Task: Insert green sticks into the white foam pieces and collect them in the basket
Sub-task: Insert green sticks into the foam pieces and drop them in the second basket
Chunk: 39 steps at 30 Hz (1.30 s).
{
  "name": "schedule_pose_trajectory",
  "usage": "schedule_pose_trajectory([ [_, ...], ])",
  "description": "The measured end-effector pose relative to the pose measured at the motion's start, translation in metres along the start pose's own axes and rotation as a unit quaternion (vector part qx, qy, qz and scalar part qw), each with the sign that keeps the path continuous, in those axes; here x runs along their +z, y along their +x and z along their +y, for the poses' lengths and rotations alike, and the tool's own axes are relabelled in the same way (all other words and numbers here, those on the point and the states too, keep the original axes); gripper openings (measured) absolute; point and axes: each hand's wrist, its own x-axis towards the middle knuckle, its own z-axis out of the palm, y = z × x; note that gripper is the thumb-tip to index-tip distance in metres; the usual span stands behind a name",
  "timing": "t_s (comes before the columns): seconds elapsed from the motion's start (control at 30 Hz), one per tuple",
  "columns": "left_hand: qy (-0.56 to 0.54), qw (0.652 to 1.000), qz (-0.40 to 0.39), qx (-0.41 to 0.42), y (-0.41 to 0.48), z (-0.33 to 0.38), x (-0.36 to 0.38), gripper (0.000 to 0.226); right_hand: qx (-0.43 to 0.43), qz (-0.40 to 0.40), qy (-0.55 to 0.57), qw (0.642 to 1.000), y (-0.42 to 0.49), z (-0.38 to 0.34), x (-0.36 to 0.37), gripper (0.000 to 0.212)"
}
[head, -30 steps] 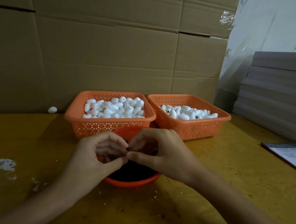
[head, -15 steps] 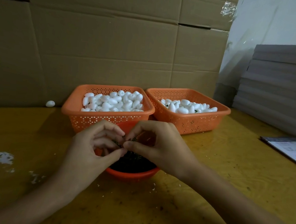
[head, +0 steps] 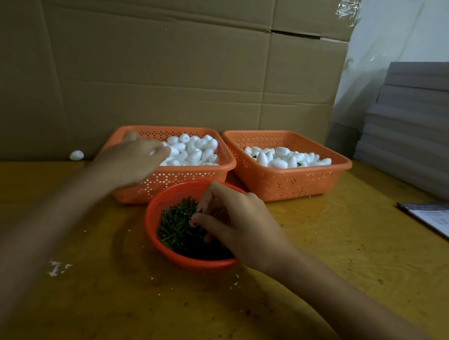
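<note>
Brown cardboard [head: 159,66] stands as a wall behind the whole working place. In front of it is the yellow wooden table [head: 346,265], and on the right side of the table there is a tall stack of grey boards [head: 430,122]. A printed paper [head: 447,223] lies near this stack, at the table's right edge.

Two orange square baskets with small holes stand side by side against the cardboard, almost touching. The left basket [head: 183,179] is full of white foam pieces [head: 195,150]. The right basket [head: 285,187] holds fewer egg-shaped pieces [head: 279,160], with small bits of green visible between them. Just in front of both stands a round orange bowl [head: 154,218] with a heap of green sticks [head: 178,228] inside.

The left hand [head: 133,157] reaches over the near left corner of the left basket, its fingers bent a little at the foam pieces. It is blurred, so I cannot tell if it has already something between the fingers. The right hand [head: 234,226] is down in the bowl, the fingers curled, the thumb and forefinger closed together on the green sticks at the top of the heap.

One single foam piece [head: 76,155] lies on the table left of the baskets, at the foot of the cardboard. Some white crumbs [head: 55,267] are spread on the wood near the left arm.
</note>
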Motion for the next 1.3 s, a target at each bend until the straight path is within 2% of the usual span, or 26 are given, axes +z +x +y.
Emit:
schedule_pose_trajectory([
  [0.1,0.058,0.988,-0.140,-0.010,0.024,0.010,-0.001,0.055,0.000,-0.004,-0.005,1.000,0.001,0.001,0.002,0.014],
  [0.23,0.047,0.985,-0.166,0.015,0.044,0.011,-0.002,0.055,-0.014,0.003,-0.048,0.999,0.001,0.003,0.004,0.013],
  [0.3,-0.048,0.989,-0.134,-0.028,0.051,0.003,-0.002,0.056,-0.016,0.004,-0.051,0.999,0.000,0.003,0.004,0.013],
  [0.43,-0.093,0.995,0.009,-0.031,0.060,-0.015,0.010,0.013,-0.013,0.013,-0.040,0.999,0.000,0.002,0.003,0.013],
  [0.47,-0.107,0.994,0.031,-0.019,0.061,-0.018,0.011,0.013,-0.013,0.017,-0.039,0.999,0.000,0.002,0.003,0.013],
  [0.57,-0.114,0.992,0.052,0.009,0.067,-0.029,0.012,0.037,-0.019,0.026,-0.038,0.999,-0.001,0.000,0.003,0.014],
  [0.67,-0.127,0.989,0.075,0.028,0.071,-0.038,0.015,0.036,-0.021,0.031,-0.039,0.999,-0.002,0.000,0.004,0.014],
  [0.83,-0.185,0.960,0.201,0.059,0.047,-0.025,0.013,0.043,-0.024,0.056,-0.031,0.998,-0.002,-0.001,0.004,0.014],
  [0.93,-0.298,0.929,0.203,0.085,0.016,-0.003,0.011,0.035,-0.015,0.073,-0.032,0.997,-0.002,-0.003,0.004,0.013],
  [1.07,-0.443,0.869,0.204,0.084,-0.029,0.026,0.014,0.024,0.008,0.064,0.010,0.998,-0.003,-0.003,0.005,0.013],
  [1.17,-0.489,0.847,0.184,0.094,-0.065,0.034,0.023,0.019,0.001,0.064,0.021,0.998,-0.004,-0.003,0.005,0.014],
  [1.3,-0.518,0.831,0.158,0.124,-0.112,0.030,0.042,0.027,-0.022,0.065,-0.008,0.998,-0.005,-0.006,0.010,0.013],
])
